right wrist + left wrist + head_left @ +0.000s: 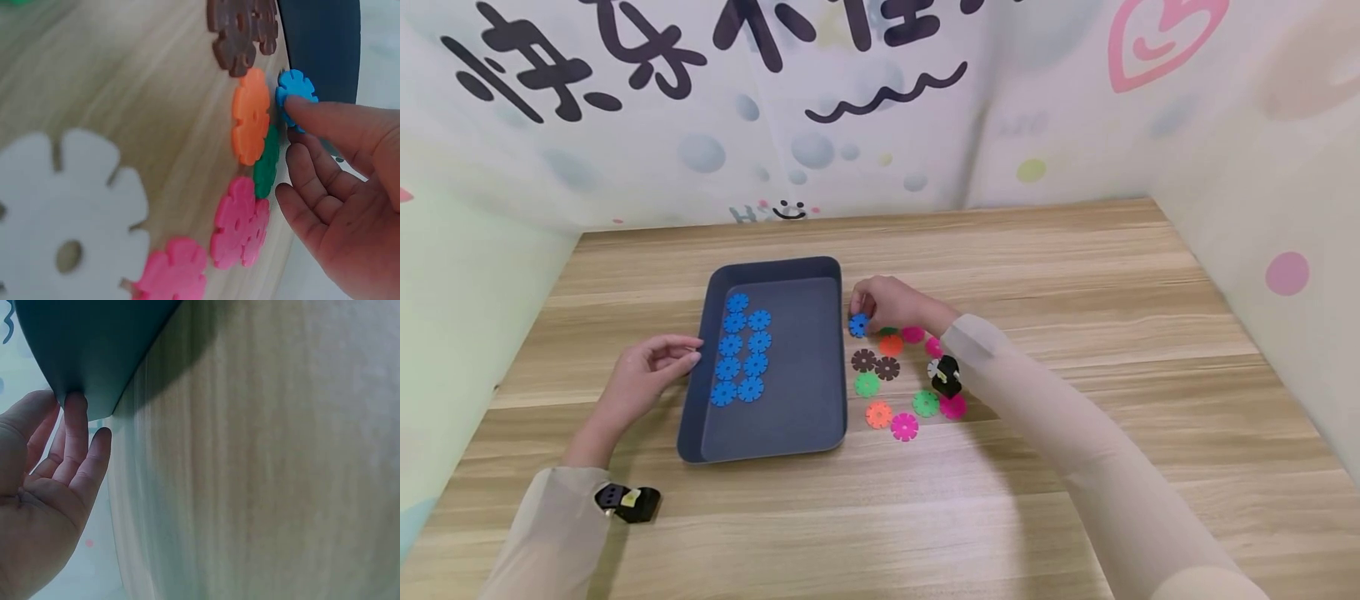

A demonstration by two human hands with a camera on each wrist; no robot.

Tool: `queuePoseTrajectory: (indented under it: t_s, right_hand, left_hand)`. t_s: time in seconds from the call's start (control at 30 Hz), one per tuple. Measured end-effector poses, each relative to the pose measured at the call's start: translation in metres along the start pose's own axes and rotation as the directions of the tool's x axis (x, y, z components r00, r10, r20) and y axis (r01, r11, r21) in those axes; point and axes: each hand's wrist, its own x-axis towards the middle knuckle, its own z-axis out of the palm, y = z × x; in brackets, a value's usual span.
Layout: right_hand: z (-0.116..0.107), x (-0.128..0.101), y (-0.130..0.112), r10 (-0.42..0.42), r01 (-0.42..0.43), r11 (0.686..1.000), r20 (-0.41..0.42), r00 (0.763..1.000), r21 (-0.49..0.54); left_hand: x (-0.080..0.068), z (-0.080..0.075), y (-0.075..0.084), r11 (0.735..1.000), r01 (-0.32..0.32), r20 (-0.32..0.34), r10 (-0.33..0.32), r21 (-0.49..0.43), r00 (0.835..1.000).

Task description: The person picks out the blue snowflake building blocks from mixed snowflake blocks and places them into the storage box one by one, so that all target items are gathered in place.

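A dark grey tray (808,367) lies on the wooden table, with several blue notched plastic discs (730,344) in two columns in its left part. My left hand (643,375) touches the tray's left outer side near the rim with thumb and fingertips; in the left wrist view the loosely bent fingers (76,434) meet the tray wall (94,344). Just outside the tray's right rim, my right hand (891,304) pinches another blue disc (294,90) between thumb and fingers. Below that hand lie a dark green disc (267,162) and an orange disc (250,119), apart from the fingers.
Right of the tray lie loose discs: brown (887,368), light green (867,384), orange (878,414), pink (905,427) and a white one (69,212) partly hidden under the right wrist camera (947,377). Printed cloth walls (880,158) border the table (865,517).
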Motion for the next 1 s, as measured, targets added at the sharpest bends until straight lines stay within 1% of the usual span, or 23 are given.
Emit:
queuePoseTrajectory:
  t_s: [0.3, 0.63, 0.83, 1.0]
  right_hand:
    - [-0.002, -0.001, -0.002, -0.048, 0.047, 0.999, -0.023, 0.999, -0.023]
    - [-0.009, -0.005, -0.005, -0.095, 0.094, 0.995, -0.077, 0.993, -0.019]
    - [-0.015, -0.008, -0.013, -0.119, 0.117, 0.993, -0.104, 0.988, -0.019]
    - [-0.019, -0.010, -0.023, -0.145, 0.140, 0.989, -0.123, 0.982, -0.051]
  left_hand:
    - [-0.001, -0.001, 0.003, 1.000, -0.002, 0.003, 0.002, 0.000, 1.000]
    - [-0.001, -0.001, 0.002, 1.000, -0.005, 0.003, 0.005, -0.005, 1.000]
    - [-0.001, -0.001, 0.001, 1.000, -0.003, 0.003, 0.003, -0.004, 1.000]
    - [-0.001, -0.001, 0.001, 1.000, -0.001, 0.003, 0.001, 0.005, 1.000]
